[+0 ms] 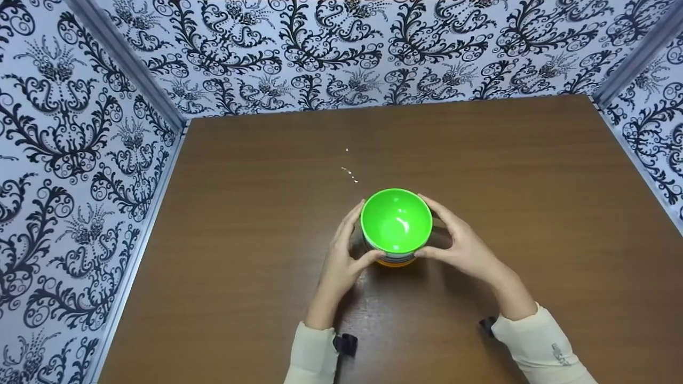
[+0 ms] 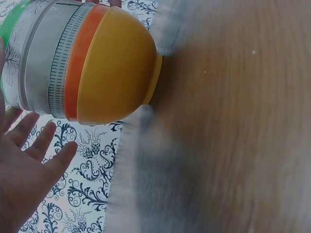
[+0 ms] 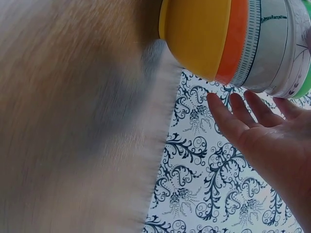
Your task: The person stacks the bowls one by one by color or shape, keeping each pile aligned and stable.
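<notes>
A green bowl [image 1: 396, 218] sits at the top of an upright stack of nested bowls on the table. Beneath it in the left wrist view come a white bowl with a floral drawing [image 2: 14, 73], pale patterned bowls [image 2: 40, 68], an orange bowl [image 2: 81, 68] and, lowest, a yellow bowl [image 2: 119, 68]. My left hand [image 1: 343, 258] holds the green bowl from the left, its thumb at the near side. From the right, my right hand [image 1: 469, 248] holds the same bowl, thumb also in front. The stack hides parts of the fingers in both wrist views.
The stack stands on a brown wooden table [image 1: 256, 224]. Small white specks [image 1: 349, 173] lie behind it. Panels with black scroll patterns [image 1: 331, 58] border the table at the back and both sides.
</notes>
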The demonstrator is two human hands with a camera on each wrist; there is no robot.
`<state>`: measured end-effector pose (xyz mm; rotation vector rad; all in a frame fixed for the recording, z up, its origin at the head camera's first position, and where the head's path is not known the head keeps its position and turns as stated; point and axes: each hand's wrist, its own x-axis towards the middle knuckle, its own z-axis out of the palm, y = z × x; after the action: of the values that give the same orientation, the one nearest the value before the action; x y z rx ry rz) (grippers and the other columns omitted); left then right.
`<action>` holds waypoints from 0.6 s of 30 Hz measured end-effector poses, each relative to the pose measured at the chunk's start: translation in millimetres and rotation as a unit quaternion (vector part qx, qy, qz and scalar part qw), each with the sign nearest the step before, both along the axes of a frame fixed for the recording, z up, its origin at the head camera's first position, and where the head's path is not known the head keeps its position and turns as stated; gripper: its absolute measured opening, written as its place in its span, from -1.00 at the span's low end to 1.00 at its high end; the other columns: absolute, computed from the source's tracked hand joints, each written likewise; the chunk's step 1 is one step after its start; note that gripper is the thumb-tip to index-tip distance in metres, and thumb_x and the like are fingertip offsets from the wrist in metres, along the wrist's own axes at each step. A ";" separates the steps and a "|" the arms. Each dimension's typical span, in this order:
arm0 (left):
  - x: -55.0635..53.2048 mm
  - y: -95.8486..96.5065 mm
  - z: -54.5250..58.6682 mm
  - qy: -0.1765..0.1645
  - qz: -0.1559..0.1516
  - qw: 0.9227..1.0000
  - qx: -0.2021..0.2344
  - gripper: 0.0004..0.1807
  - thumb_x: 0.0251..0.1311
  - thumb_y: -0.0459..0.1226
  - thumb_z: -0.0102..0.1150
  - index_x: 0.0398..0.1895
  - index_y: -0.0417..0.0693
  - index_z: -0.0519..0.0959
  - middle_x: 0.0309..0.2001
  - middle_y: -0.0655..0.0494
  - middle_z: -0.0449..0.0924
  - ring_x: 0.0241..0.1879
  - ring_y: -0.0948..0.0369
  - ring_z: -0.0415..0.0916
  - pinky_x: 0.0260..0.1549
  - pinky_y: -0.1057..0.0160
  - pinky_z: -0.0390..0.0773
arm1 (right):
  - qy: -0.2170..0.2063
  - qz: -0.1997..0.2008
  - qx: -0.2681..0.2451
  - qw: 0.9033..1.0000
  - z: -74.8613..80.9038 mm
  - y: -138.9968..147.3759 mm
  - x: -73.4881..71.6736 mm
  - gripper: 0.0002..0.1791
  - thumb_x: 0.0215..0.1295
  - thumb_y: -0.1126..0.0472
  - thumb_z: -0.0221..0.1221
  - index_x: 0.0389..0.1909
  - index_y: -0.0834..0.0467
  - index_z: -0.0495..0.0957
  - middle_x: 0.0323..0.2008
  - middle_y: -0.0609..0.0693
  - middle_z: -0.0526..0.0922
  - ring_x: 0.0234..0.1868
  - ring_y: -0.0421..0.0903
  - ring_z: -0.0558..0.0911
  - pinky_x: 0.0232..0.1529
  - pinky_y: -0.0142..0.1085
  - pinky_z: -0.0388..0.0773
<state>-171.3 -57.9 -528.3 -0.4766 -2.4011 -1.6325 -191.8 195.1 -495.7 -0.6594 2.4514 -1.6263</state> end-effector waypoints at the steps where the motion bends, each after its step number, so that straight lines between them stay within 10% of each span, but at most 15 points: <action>1: 0.3 0.4 0.1 0.000 0.001 1.000 0.000 0.01 0.01 -0.02 0.46 0.54 0.03 0.18 0.52 0.09 0.22 0.51 0.14 0.17 0.47 -0.01 0.24 | 0.002 -0.001 0.000 1.000 -0.3 0.3 -0.1 0.10 0.03 0.22 0.50 0.56 -0.06 0.09 0.48 -0.05 0.27 0.37 -0.26 0.38 0.29 -0.46 0.45; 18: -0.3 -0.3 0.5 0.022 0.002 1.000 -0.005 -0.01 0.06 0.08 0.39 0.56 0.19 0.14 0.53 0.19 0.20 0.52 0.15 0.14 0.47 -0.09 0.21 | -0.018 0.006 0.007 1.000 0.3 5.6 -2.5 0.05 0.11 0.19 0.46 0.57 -0.05 0.08 0.50 -0.03 0.24 0.39 0.02 0.42 0.25 -0.47 0.47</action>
<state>-171.6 -58.2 -527.8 -0.5036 -2.3765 -1.5924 -194.2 200.7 -495.4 -0.6364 2.4278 -1.6012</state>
